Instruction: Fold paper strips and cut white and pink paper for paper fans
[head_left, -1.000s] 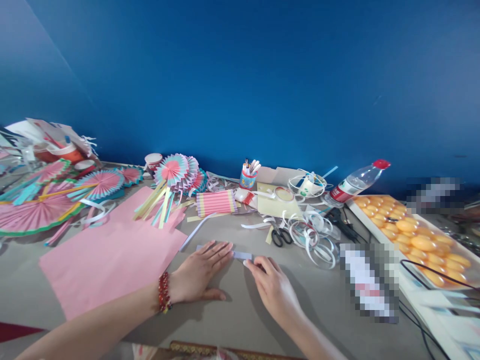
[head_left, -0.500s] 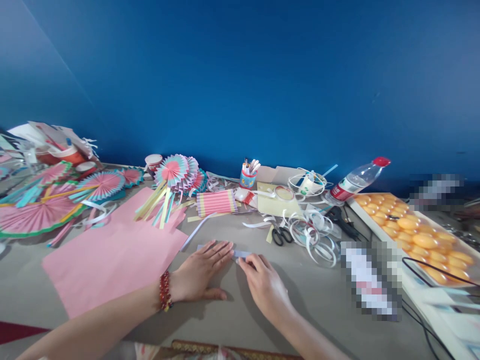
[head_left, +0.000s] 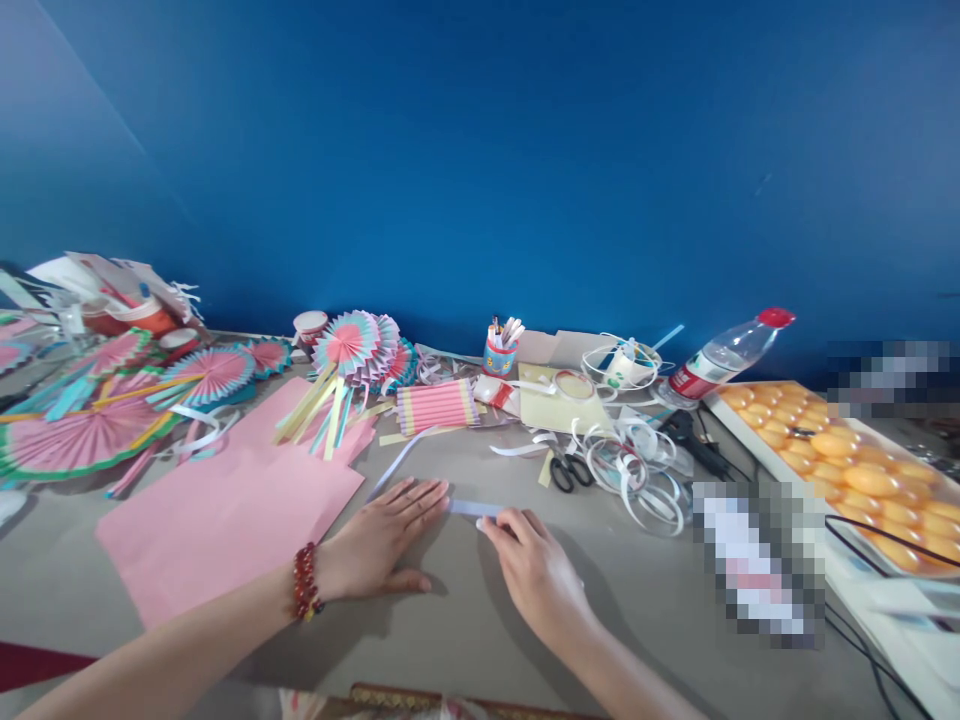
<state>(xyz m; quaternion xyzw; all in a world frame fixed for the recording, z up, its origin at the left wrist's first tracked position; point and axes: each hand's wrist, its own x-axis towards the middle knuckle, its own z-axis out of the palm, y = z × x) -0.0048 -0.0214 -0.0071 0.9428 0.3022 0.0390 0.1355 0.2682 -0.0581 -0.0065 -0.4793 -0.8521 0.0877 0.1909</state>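
A narrow pale lilac paper strip [head_left: 474,508] lies flat on the grey table [head_left: 465,630] in front of me. My left hand [head_left: 379,540], with a red bead bracelet at the wrist, lies flat and open, its fingertips on the strip's left part. My right hand [head_left: 536,575] rests on the strip's right end with fingers bent down onto it; the fingertips press the paper to the table. The strip's ends are hidden under both hands.
A large pink sheet [head_left: 225,510] lies left of my hands. Pleated paper fans [head_left: 82,430] and rosettes [head_left: 352,345] sit at the back left. Scissors [head_left: 566,470], curled white paper strips [head_left: 645,480], a water bottle [head_left: 724,355], a pen cup [head_left: 499,350] and an orange tray [head_left: 847,460] stand to the right.
My left hand slid slightly left along the strip, exposing more paper between the hands. The right hand moved a little left and pressed down. The view shifted slightly.
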